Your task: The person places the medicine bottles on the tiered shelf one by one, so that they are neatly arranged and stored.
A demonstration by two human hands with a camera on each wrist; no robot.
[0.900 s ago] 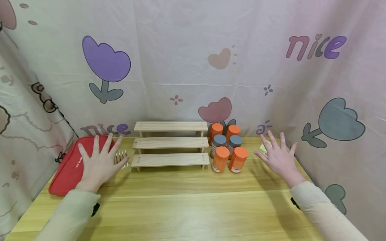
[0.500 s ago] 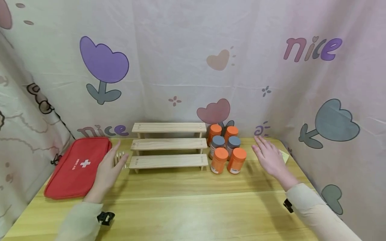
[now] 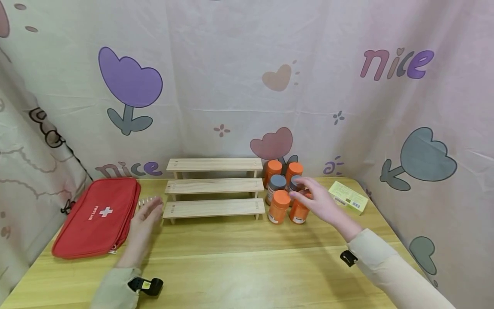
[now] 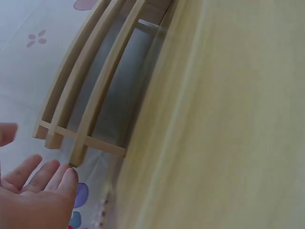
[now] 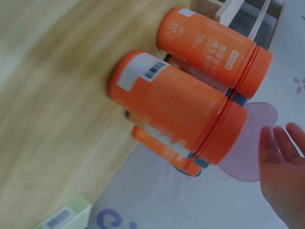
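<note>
My right hand (image 3: pixel 318 201) reaches over the bottle group with its fingers loosely bent and nothing in them. It partly covers the front right orange bottle (image 3: pixel 299 213) and a grey-capped bottle (image 3: pixel 292 184) behind. In the right wrist view the fingers of the right hand (image 5: pixel 286 171) stand apart from the orange cap. Another orange bottle (image 3: pixel 278 208) stands upright to the left. My left hand (image 3: pixel 144 221), fingers relaxed and holding nothing, is beside the three-tier wooden rack (image 3: pixel 214 208). In the left wrist view its fingers (image 4: pixel 69 183) are right at the rack's end.
A red first aid pouch (image 3: pixel 96 219) lies at the left. Several small white sticks (image 3: pixel 146 200) stand behind the left hand. A green-yellow box (image 3: pixel 349 197) lies at the back right. More bottles stand beside the rack, and a printed curtain (image 3: pixel 216 77) hangs behind.
My right hand has moved left from beside the box to over the bottles, uncovering the box. The left hand has turned from spread flat to relaxed and moved right, off the red pouch.
</note>
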